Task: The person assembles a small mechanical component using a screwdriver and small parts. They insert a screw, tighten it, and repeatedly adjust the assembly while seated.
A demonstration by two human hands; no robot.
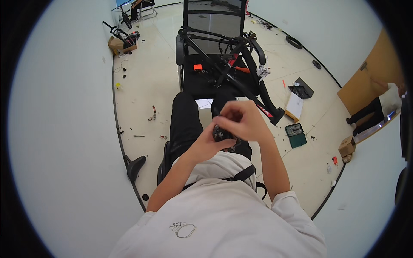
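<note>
My left hand (205, 145) is closed round a small dark mechanical part (220, 134) with metallic bits, held above my lap; its exact kind I cannot make out. Just over it, my right hand (246, 121) has thumb and forefinger curled into a pinch at the part's upper end. Whatever those fingertips hold is hidden. Ahead of my knees, a black bicycle frame (234, 81) with red marks lies tilted across a black mesh office chair (214, 26). An orange block (198, 67) and an orange-handled tool (242, 69) are on its seat.
To the right on the floor are an opened green case (297, 140) of small parts, a white-and-yellow box (294, 106) and a black tool case (302, 90). A bicycle saddle (136, 168) lies by the left wall. Another person (378, 107) stands near the wooden door (365, 64).
</note>
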